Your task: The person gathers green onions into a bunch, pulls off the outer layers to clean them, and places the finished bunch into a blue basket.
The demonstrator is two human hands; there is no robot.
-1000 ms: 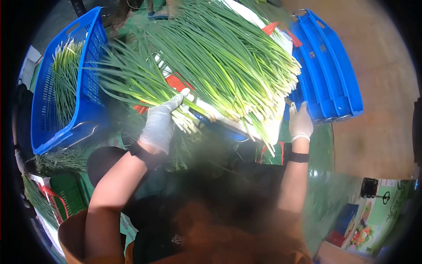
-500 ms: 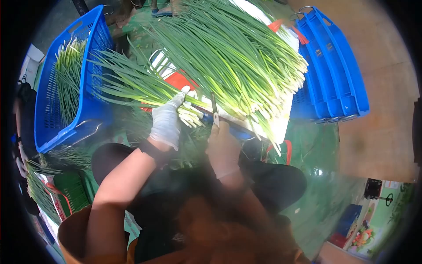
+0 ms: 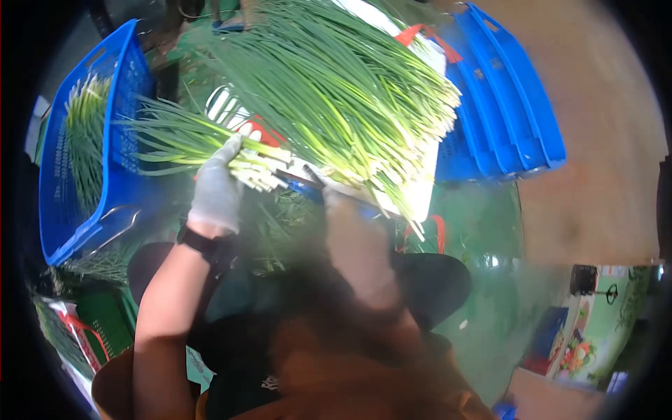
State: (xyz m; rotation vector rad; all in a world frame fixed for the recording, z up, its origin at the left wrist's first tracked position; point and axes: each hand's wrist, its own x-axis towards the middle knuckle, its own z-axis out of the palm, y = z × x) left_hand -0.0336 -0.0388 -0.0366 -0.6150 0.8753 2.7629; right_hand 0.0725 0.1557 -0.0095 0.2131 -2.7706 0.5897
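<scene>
My left hand, in a white glove and with a dark band at the wrist, is closed around a bunch of scallions. Their white root ends point right and their green leaves fan out to the left. In my gloved right hand, which is blurred, there is a small knife, its dark blade tilted up and left. The knife is apart from the bunch, near the board's front edge. Beyond both hands a big heap of scallions lies on a white board, white ends toward the right.
A blue basket with more scallions stands at the left. Several nested blue crates stand at the right. Leaf scraps lie on the green floor below the board. A green basket is at lower left.
The whole view has shifted, so the scene sits further left. My left hand and its bunch have moved slightly away from the knife. The knife has tipped from nearly upright toward the left.
</scene>
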